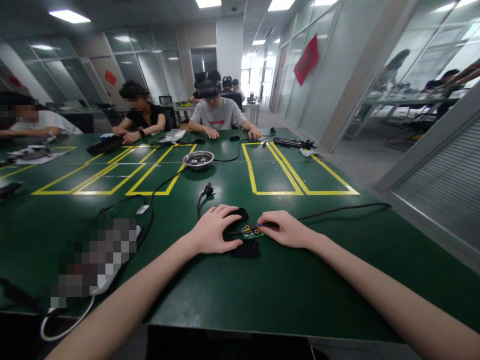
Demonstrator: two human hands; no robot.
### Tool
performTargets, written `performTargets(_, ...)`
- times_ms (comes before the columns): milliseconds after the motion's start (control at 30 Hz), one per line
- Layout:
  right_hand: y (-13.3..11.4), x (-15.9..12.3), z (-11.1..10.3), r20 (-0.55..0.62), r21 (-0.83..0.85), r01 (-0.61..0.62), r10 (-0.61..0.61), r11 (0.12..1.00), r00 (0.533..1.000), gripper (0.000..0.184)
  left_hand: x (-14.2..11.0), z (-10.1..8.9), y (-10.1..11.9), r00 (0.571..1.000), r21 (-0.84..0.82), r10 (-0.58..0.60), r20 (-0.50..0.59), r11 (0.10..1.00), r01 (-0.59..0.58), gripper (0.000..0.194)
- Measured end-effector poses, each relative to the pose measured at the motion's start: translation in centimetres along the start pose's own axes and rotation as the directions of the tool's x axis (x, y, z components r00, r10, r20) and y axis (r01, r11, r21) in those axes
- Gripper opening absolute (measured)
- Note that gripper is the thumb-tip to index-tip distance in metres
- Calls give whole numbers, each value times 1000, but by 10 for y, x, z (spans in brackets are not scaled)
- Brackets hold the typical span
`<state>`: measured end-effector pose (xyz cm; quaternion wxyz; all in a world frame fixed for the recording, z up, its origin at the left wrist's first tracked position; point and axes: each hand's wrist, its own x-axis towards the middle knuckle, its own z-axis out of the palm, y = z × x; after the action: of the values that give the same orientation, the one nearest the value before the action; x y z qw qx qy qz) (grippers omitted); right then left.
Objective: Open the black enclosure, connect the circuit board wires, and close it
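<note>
My left hand [213,230] lies on a black plastic housing [235,223], fingers curled around its upper and lower edges. My right hand [287,230] pinches the right end of a small green circuit board [250,232] that sits between the two hands. A separate black cover piece [245,249] lies on the green table [262,285] just below the board. A black cable [345,207] runs from under my right hand off to the right.
A black power plug [207,190] with its cord lies just beyond my hands. A metal bowl [198,159] stands farther back. Yellow tape boxes [277,172] mark the table. A white cable and blurred device sit at the left. Other people sit at the far side.
</note>
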<state>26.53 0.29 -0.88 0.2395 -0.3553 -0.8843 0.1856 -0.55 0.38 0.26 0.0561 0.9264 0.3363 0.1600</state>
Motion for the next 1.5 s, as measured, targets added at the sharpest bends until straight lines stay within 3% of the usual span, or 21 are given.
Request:
performTargets(167, -17, 3, 17, 0, -145, 54, -55, 988, 999, 13, 3, 1, 4, 996, -125, 92, 6, 988, -91, 48)
performTargets(367, -16, 4, 23, -65, -188, 35, -48, 981, 997, 16, 5, 0, 1, 988, -208, 156, -12, 966, -155, 40)
performTargets(567, -17, 7, 24, -123, -117, -62, 48, 991, 991, 14, 5, 1, -6, 995, -130, 97, -11, 987, -97, 35)
performTargets(700, -21, 7, 21, -112, 2, -87, 87, 996, 990, 7, 3, 6, -10, 999, -177, 36, -38, 983, -42, 37)
performTargets(867, -25, 7, 19, -99, 44, -180, 184, 983, 978, 31, 3, 10, -11, 998, -239, 39, -57, 970, -52, 35)
performTargets(1000, -26, 8, 21, -95, 0, -206, 205, 979, 974, 30, 3, 6, -11, 991, -294, 50, -124, 952, -85, 33)
performTargets(1100, -25, 8, 25, -116, 1, -209, 208, 978, 971, 31, 1, -3, -15, 983, -268, 17, -181, 961, -66, 20)
performTargets(1267, -26, 9, 29, -162, -2, -210, 207, 978, 965, 34, -5, -10, -25, 1000, -227, -15, -1, 974, 14, 12)
performTargets(1500, -32, 12, 28, -174, -75, -263, 247, 962, 953, 37, -4, -7, -27, 1000, -107, -23, -1, 994, 22, 12)
